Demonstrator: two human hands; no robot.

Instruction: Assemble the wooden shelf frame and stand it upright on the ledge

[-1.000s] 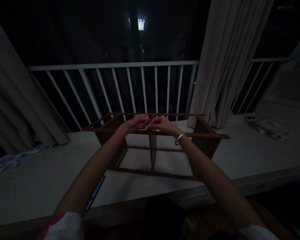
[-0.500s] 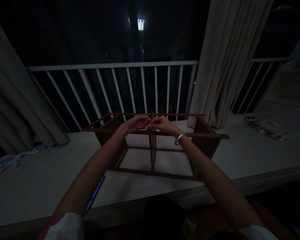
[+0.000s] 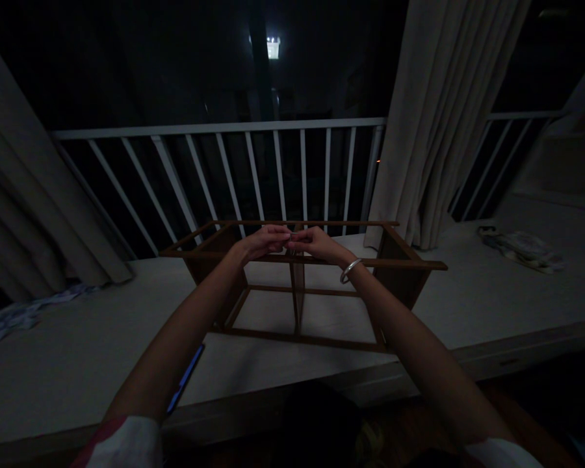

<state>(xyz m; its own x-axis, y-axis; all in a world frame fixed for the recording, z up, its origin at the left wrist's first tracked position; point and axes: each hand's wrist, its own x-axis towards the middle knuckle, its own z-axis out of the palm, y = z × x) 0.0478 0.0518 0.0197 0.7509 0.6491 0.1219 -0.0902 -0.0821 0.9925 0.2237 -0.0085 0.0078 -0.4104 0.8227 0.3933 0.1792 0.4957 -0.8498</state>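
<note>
A brown wooden frame point(image 3: 299, 340), like a small shelf unit with a divider across its middle, lies on its side on a pale ledge point(image 3: 141, 338). Over the middle of its upper near rail, my left hand point(image 3: 267, 240) and my right hand point(image 3: 316, 243) meet fingertip to fingertip. Both are closed in a pinch. Something small and pale glints between the fingertips, too tiny and dark to name. A silver bangle point(image 3: 351, 270) circles my right wrist.
A phone point(image 3: 186, 379) with a lit bluish screen lies by the ledge's front edge, under my left forearm. White railings point(image 3: 277, 169) stand behind the frame, with curtains point(image 3: 424, 117) on both sides. Crumpled cloth point(image 3: 521, 250) lies on the right, patterned cloth point(image 3: 24, 312) on the left.
My left fingers have closed in toward the right fingertips, and the thin pale piece that showed there is now mostly covered. The wooden frame has stayed in place.
</note>
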